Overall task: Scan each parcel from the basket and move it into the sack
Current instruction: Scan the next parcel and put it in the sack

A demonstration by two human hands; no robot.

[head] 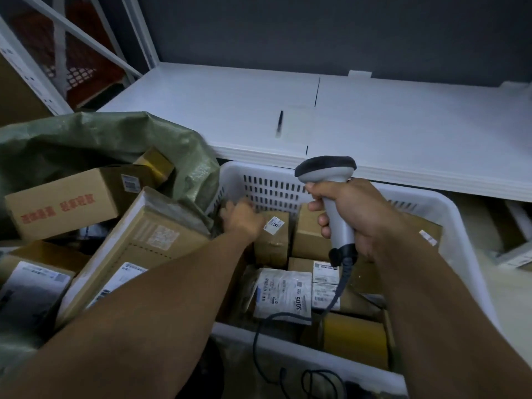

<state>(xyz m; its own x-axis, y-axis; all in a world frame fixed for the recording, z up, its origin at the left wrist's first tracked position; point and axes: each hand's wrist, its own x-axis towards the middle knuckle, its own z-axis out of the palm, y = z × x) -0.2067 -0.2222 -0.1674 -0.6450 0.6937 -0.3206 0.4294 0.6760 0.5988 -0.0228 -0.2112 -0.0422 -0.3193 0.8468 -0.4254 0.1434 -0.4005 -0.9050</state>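
Note:
A white slotted basket (457, 223) holds several brown cardboard parcels and a labelled grey bag parcel (283, 295). My left hand (240, 217) is blurred and reaches into the basket's far left corner, resting against a small brown box (273, 240) with a white sticker; whether it grips the box I cannot tell. My right hand (357, 217) is closed around the handle of a grey barcode scanner (328, 171), held above the basket with its dark cable hanging down. On the left, a green woven sack (86, 133) lies open with several cardboard boxes in it.
A white shelf board (374, 125) runs behind the basket, with a black pen (279, 123) lying on it. White metal rack posts (57, 53) stand at the upper left. The scanner cable (259, 341) loops over the basket's near rim. More cartons lie at the right edge.

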